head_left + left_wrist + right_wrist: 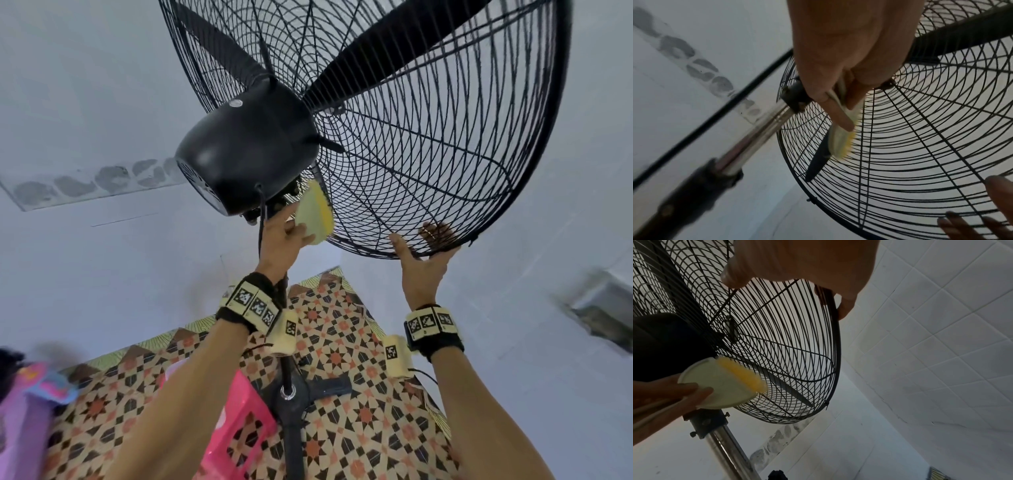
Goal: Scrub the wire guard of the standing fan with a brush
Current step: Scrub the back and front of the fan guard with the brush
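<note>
The standing fan's black wire guard tilts overhead, with its dark blades behind the wires. My left hand grips a pale green brush by its body. The brush's yellow bristles press on the rear wires just below the black motor housing. In the left wrist view my forefinger lies along the brush. My right hand holds the guard's lower rim, thumb on the near side and fingers curled round to the far side. The right wrist view shows the brush against the guard.
The fan's chrome pole and black cable run down beside my left wrist to a cross base on patterned floor tiles. A pink crate stands by the base. White tiled walls close in on both sides.
</note>
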A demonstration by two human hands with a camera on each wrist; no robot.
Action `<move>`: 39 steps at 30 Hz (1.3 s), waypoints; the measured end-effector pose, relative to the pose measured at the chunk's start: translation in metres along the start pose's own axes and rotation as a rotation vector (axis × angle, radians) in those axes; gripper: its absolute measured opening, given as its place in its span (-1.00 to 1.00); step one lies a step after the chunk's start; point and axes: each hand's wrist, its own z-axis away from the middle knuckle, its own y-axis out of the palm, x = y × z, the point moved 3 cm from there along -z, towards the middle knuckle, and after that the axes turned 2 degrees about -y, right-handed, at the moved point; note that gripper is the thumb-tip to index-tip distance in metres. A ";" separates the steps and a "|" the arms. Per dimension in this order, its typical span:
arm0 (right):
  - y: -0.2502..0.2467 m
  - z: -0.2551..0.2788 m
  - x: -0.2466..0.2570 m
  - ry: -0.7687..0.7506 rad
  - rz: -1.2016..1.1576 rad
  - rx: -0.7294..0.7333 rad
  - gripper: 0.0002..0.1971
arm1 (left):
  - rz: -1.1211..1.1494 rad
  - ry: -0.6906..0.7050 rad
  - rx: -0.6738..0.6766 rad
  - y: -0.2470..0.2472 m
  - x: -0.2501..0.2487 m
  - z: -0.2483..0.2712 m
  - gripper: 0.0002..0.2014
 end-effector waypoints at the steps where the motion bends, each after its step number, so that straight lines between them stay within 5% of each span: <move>1: 0.001 0.002 0.000 0.003 0.003 -0.001 0.00 | 0.026 -0.015 -0.009 -0.005 0.001 -0.002 -0.51; 8: 0.002 -0.001 0.001 0.022 0.033 0.016 0.15 | 0.201 0.008 -0.236 0.008 -0.020 -0.001 -0.50; 14: 0.001 0.002 0.002 -0.007 -0.025 -0.003 0.06 | 0.141 0.028 -0.022 -0.010 -0.008 0.008 -0.56; 20: 0.002 0.000 0.005 -0.028 0.005 0.020 0.00 | 0.243 0.000 -0.169 -0.012 -0.010 0.005 -0.53; 28: 0.001 0.003 0.003 0.016 -0.001 0.017 -0.03 | 0.222 -0.010 0.075 -0.025 -0.009 -0.003 -0.52; 35: 0.001 0.001 0.008 0.007 0.017 0.033 -0.10 | 0.242 -0.024 -0.134 -0.014 -0.012 -0.004 -0.54; 39: -0.001 0.003 0.006 0.015 0.015 0.008 -0.05 | 0.228 0.007 0.006 -0.012 -0.012 -0.001 -0.53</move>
